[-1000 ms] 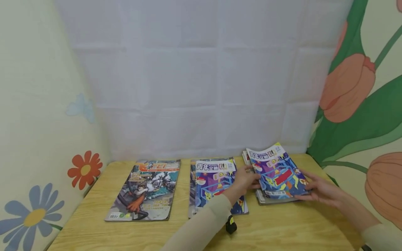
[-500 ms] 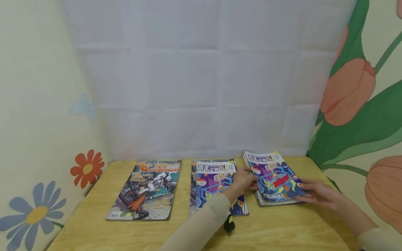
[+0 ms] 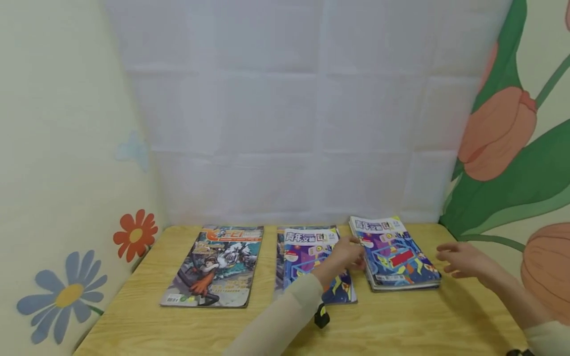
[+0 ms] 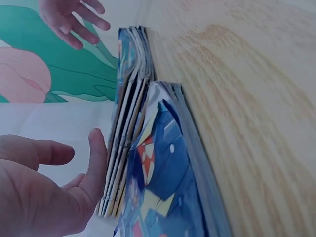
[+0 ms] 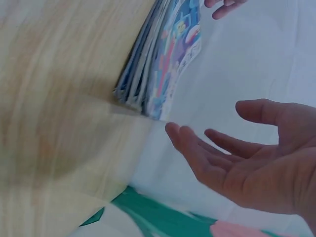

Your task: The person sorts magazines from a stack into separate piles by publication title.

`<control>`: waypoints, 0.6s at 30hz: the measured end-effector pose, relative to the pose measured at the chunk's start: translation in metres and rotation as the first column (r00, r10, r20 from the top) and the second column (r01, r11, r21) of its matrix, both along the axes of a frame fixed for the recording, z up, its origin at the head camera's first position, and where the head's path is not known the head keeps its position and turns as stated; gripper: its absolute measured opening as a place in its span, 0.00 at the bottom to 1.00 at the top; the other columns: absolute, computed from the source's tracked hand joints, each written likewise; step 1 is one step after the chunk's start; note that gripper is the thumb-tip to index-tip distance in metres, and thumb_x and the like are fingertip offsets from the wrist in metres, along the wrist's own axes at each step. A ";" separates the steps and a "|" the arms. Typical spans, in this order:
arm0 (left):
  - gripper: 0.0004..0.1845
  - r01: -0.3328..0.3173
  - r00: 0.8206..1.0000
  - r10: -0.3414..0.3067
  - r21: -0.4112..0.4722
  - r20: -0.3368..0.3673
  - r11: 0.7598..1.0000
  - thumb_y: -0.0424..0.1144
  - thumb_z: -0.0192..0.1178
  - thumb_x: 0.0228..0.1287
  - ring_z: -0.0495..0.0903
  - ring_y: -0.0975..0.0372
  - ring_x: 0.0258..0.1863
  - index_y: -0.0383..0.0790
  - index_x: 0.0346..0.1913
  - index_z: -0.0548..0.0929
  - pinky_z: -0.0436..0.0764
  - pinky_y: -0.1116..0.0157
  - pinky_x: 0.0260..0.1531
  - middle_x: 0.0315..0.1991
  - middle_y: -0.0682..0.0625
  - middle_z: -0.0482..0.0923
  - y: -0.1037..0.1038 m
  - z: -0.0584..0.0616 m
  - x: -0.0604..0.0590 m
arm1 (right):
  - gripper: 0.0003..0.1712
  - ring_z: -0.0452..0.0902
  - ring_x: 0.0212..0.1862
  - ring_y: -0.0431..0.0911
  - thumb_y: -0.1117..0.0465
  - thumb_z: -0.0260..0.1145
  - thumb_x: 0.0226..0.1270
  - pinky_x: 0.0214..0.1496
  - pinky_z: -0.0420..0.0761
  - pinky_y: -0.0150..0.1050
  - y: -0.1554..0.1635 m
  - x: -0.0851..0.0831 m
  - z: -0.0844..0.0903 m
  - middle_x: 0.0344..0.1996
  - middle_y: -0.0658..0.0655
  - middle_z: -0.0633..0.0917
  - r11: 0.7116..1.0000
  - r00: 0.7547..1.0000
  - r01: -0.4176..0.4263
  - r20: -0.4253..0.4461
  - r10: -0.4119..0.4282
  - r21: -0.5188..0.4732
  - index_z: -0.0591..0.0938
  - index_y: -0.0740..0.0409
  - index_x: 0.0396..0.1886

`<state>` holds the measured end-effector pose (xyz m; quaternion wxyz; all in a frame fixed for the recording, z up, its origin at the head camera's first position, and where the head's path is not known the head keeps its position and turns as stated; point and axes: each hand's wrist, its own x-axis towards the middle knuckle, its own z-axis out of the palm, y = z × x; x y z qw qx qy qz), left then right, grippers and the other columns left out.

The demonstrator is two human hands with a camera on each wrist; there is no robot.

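A stack of magazines (image 3: 394,254) lies flat at the far right of the wooden table (image 3: 401,321), its long axis running from about 11 o'clock at the back wall to 5 o'clock toward the person, the top cover blue and purple. The left hand (image 3: 349,253) sits at the stack's 9 o'clock side, fingers relaxed and gripping nothing; in the left wrist view its fingertips (image 4: 98,148) lie just beside or touching the stacked page edges (image 4: 123,148), and I cannot tell which. The right hand (image 3: 460,259) hovers at the stack's 3 o'clock side, palm spread and fingers straight, clear of the paper, as the gap in the right wrist view (image 5: 237,163) shows. So the stack lies between the two hands, and the left is the nearer one. A second pile with the same cover (image 3: 316,262) lies just left of the left hand, and a comic-style magazine (image 3: 213,267) rests farther toward 9 o'clock.
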<state>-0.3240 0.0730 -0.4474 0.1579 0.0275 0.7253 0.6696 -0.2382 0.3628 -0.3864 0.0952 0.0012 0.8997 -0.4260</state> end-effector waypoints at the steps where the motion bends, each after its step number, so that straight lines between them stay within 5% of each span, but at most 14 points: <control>1: 0.26 0.021 1.000 -0.021 0.012 -0.003 1.000 0.22 0.56 0.59 0.82 0.54 0.23 0.30 0.63 0.73 0.88 0.55 0.33 0.32 0.38 0.83 -0.004 0.001 0.001 | 0.34 0.82 0.49 0.65 0.58 0.54 0.81 0.47 0.85 0.52 -0.004 0.001 0.003 0.57 0.82 0.74 1.000 1.000 -0.014 -0.019 0.014 0.023 0.61 0.85 0.68; 10: 0.19 0.076 0.991 -0.079 -0.032 -0.107 0.997 0.28 0.61 0.68 0.85 0.49 0.31 0.31 0.61 0.78 0.87 0.53 0.36 0.38 0.42 0.82 -0.056 0.014 0.016 | 0.34 0.85 0.39 0.56 0.59 0.55 0.78 0.39 0.85 0.50 -0.051 0.003 0.014 0.50 0.79 0.80 0.993 0.988 -0.025 -0.150 0.043 0.119 0.60 0.83 0.69; 18: 0.18 0.078 0.986 -0.094 -0.117 -0.138 0.990 0.36 0.61 0.72 0.85 0.51 0.38 0.36 0.61 0.80 0.85 0.52 0.41 0.41 0.46 0.83 -0.101 0.022 0.038 | 0.27 0.85 0.35 0.55 0.62 0.56 0.75 0.28 0.82 0.48 -0.087 -0.001 -0.003 0.42 0.71 0.85 1.000 0.968 0.012 -0.250 -0.007 0.019 0.69 0.78 0.66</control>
